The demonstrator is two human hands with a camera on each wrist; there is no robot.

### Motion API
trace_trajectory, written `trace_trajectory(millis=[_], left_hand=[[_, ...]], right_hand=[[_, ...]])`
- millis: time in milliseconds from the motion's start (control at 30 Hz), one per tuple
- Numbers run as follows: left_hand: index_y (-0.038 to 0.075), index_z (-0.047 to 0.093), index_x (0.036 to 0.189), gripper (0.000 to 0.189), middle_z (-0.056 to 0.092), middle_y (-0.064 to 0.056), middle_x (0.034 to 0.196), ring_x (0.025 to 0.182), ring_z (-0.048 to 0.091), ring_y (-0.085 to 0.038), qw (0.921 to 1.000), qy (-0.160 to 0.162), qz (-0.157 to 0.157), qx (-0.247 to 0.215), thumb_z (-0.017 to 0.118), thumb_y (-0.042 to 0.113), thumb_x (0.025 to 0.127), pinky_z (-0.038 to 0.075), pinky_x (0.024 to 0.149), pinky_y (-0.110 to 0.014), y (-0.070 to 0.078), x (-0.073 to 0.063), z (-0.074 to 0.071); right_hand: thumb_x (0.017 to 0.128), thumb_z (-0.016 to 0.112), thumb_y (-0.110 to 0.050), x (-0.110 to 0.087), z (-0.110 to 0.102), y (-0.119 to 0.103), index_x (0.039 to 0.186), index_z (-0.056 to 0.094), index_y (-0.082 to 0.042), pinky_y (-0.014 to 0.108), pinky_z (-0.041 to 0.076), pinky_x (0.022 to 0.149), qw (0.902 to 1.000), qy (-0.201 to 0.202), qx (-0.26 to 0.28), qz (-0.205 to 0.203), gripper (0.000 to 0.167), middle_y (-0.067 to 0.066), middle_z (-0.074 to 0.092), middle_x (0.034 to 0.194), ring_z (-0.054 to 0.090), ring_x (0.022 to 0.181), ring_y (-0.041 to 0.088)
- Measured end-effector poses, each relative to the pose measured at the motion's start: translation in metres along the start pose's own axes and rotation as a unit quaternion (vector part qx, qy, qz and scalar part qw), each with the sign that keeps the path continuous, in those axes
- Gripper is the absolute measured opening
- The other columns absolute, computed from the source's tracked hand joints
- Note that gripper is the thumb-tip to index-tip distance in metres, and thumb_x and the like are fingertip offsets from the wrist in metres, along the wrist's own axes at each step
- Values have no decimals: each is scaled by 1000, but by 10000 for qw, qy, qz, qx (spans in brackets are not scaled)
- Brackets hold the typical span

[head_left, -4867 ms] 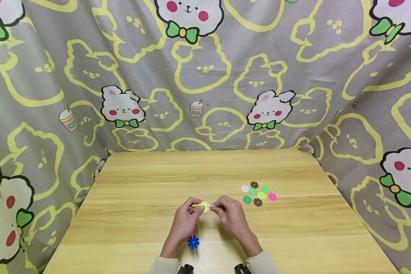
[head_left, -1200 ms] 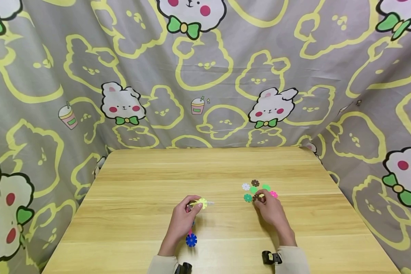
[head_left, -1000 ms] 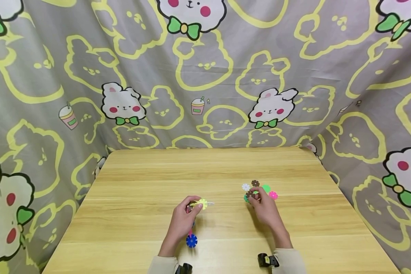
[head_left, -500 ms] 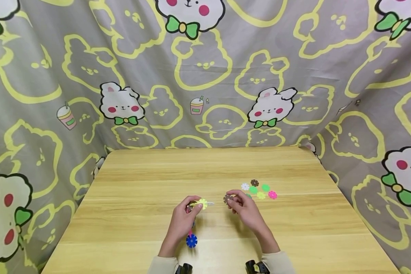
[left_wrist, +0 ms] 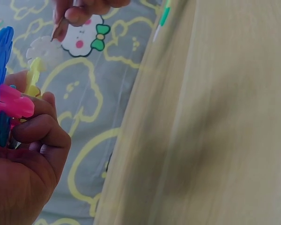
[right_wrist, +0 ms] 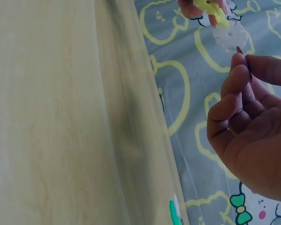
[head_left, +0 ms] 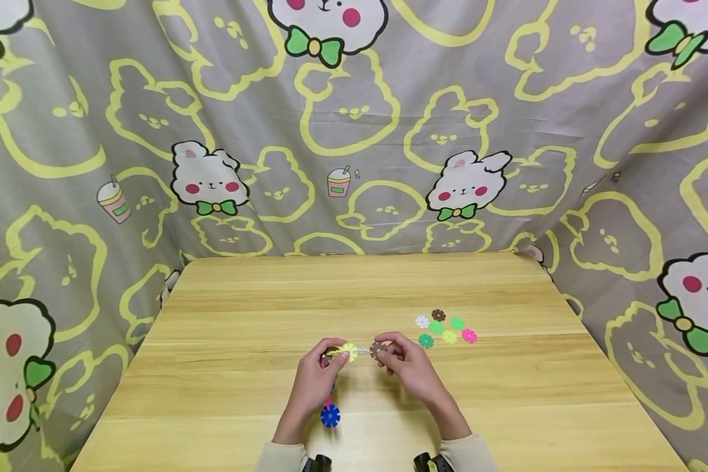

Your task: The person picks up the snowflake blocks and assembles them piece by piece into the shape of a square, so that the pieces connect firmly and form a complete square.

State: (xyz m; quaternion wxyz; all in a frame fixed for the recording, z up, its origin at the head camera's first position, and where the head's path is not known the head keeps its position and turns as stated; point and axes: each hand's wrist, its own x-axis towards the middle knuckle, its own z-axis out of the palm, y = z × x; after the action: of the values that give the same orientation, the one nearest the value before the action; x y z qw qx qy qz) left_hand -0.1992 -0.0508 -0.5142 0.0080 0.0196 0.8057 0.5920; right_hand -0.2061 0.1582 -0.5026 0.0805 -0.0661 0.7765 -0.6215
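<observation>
My left hand [head_left: 317, 377] grips a chain of notched interlocking plastic discs. A yellow disc [head_left: 350, 351] shows at its thumb, and a blue disc [head_left: 330, 415] hangs below near the wrist. In the left wrist view a pink disc [left_wrist: 16, 103] sits beside the blue one; the palm hides some of the chain. From the yellow disc a white disc [right_wrist: 230, 35] sticks out toward the right. Between thumb and fingertips my right hand [head_left: 413, 372] pinches a brown disc [head_left: 377, 349], seen edge-on in the right wrist view, at the white disc's rim. Whether their slots are engaged, I cannot tell.
On the wooden table [head_left: 242, 308], right of the hands, lie several loose discs: white [head_left: 422, 322], brown [head_left: 438, 315], pink [head_left: 469, 335], yellow [head_left: 450, 336], dark green [head_left: 426, 341] and light green [head_left: 457, 324]. A patterned curtain [head_left: 377, 124] surrounds the table.
My right hand has lifted a brown disc from the loose group and carried it left to the white disc's edge. My left hand has stayed nearly still with the chain.
</observation>
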Motion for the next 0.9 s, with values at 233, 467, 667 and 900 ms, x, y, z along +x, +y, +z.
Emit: trace_trajectory(millis=[233, 467, 667, 900], left_hand=[[22, 66, 110, 23, 62, -3, 92, 68, 50, -9, 10000, -3, 26, -20, 67, 34, 91, 42, 55, -20, 0, -1, 1], [21, 69, 111, 25, 61, 0, 84, 62, 48, -7, 10000, -16, -16, 17, 67, 35, 90, 41, 52, -19, -1, -1, 2], [19, 69, 107, 24, 52, 2, 70, 53, 42, -5, 9999, -3, -65, -108, 68, 35, 90, 35, 44, -19, -1, 0, 4], [20, 68, 110, 24, 50, 3, 70, 52, 40, -4, 9999, 24, -104, -74, 67, 34, 90, 34, 44, -19, 0, 1, 6]], right_hand=[[93, 64, -15, 1, 6, -2, 119, 61, -8, 34, 53, 64, 10000, 24, 18, 2, 28, 17, 65, 87, 59, 71, 28], [92, 63, -7, 0, 13, -5, 118, 62, -1, 36, 56, 71, 9986, 434, 279, 109, 27, 17, 67, 88, 63, 77, 28], [90, 63, -2, 2, 20, -2, 114, 64, 2, 41, 57, 74, 9962, 727, 479, 11, 24, 14, 67, 87, 65, 84, 39], [92, 62, -5, 4, 19, -3, 116, 65, -3, 40, 57, 73, 9965, 763, 329, 27, 24, 13, 67, 87, 65, 83, 37]])
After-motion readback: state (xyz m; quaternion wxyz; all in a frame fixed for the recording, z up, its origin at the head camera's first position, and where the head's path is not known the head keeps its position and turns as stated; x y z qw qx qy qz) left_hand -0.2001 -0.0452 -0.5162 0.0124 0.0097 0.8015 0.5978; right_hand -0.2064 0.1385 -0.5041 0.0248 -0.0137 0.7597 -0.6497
